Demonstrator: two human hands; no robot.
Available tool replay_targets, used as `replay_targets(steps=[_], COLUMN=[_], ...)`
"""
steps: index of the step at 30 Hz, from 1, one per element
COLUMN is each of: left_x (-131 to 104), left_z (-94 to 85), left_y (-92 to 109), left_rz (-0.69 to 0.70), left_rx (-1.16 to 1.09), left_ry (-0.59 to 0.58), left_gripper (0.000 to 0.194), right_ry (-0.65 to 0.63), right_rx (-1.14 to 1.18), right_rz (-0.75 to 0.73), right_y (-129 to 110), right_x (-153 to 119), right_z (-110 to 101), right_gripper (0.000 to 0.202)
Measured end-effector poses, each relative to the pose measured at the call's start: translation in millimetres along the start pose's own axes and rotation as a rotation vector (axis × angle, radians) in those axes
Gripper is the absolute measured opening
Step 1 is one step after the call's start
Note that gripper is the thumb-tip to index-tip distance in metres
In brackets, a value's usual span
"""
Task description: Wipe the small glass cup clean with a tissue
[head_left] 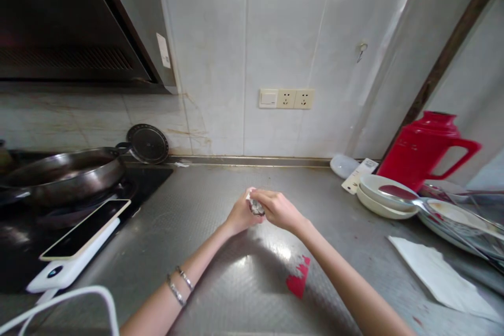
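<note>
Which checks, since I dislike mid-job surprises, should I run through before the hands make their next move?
1. Both hands on the small silvery object: ok, left hand and right hand meet around it.
2. Object's full shape visible: cannot tell, the hands hide much of it.
3. Phone off the black cooktop: not ok, it lies over its right edge.
4. Red flask apart from both hands: ok.
5. Burner under the pan off: cannot tell.

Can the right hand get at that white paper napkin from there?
Likely yes: the white paper napkin lies to the right of the right forearm, nothing visible standing between. The right hand is occupied at the small silvery item in the left hand, so it may need to leave that first.
</note>
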State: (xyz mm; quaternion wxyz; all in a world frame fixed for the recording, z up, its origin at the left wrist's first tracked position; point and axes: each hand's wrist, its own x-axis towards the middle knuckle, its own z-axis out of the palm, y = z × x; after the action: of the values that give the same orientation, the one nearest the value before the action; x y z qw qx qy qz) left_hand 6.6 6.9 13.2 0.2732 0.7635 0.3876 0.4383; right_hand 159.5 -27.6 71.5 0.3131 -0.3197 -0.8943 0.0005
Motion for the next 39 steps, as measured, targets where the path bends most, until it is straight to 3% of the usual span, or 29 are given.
replay_targets(steps=[3, 5, 11, 16, 24, 33, 39], left_x=[-2, -3, -4, -3, -1, -5, -1], left_z=[1.1, 2.7, 4.7, 4.1, 3.6, 2.1, -0.4], left_y=[1, 2, 11, 13, 15, 15, 26], left_rz=[-0.029, -0.056, -0.217, -0.27, -0.292, -0.243, -0.265], left_rx=[-0.011, -0.037, -0.121, -0.186, -0.153, -0.188, -0.036], left_ry=[-0.024, -0.063, -0.069, -0.056, 0.002, -0.032, 0.063], left_gripper=[0.076, 0.072, 0.068, 0.067, 0.056, 0.051, 0.051], right_ry=[0.022, 0.05, 0.353, 0.204, 0.211, 0.19, 0.335], right_rx=[0.066, 0.164, 0.262, 0.366, 0.226, 0.013, -0.096], right_rz=[0.013, 0.058, 0.316, 0.226, 0.041, -0.149, -0.134], right_y=[-3, -2, 19, 23, 11, -4, -3], right_x=[-6, -8, -7, -7, -12, -32, -20], right_z=[0, -2, -4, 10, 16, 15, 15], right_gripper=[0.035, 0.032, 0.028, 0.031, 0.035, 0.053, 0.054])
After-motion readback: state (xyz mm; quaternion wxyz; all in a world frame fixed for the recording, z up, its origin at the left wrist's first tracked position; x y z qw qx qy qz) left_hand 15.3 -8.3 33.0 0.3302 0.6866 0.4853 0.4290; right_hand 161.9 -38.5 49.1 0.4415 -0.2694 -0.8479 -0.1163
